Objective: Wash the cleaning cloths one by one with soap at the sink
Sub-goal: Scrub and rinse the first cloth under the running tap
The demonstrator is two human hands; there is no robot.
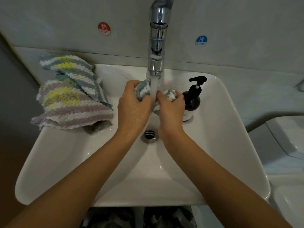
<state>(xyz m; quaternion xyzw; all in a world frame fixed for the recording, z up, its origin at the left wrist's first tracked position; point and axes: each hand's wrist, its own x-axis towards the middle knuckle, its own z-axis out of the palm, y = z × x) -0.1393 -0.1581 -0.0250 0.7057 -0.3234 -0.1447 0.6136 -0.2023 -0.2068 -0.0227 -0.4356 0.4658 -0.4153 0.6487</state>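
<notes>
Both hands work one item: left hand (133, 106) and right hand (171, 107), each with fingers curled tight round an end of a bunched blue-grey and white cleaning cloth (142, 89), held over the middle of the white sink (230, 129). Cloth position: directly under the running water stream (154, 86) from the chrome faucet (158, 38), most likely so the flow passes through the fabric between the two grips while it is rubbed or rinsed. Drain (150, 136): below the wrists, open, uncovered. Waiting or finished stock: a stack of striped cloths (70, 96), yellow, lilac, blue and white, draped over the sink's left rim, well apart from the stream; whether these are washed cannot be told. Soap: dark pump bottle (192, 101) standing on the sink's right inner ledge, just beside the right hand, nozzle pointing left; close enough to be knocked by that hand. Wall markers: red HOT sticker (104, 28), blue COLD sticker (201, 41). Nothing lies between cloth and water.
</notes>
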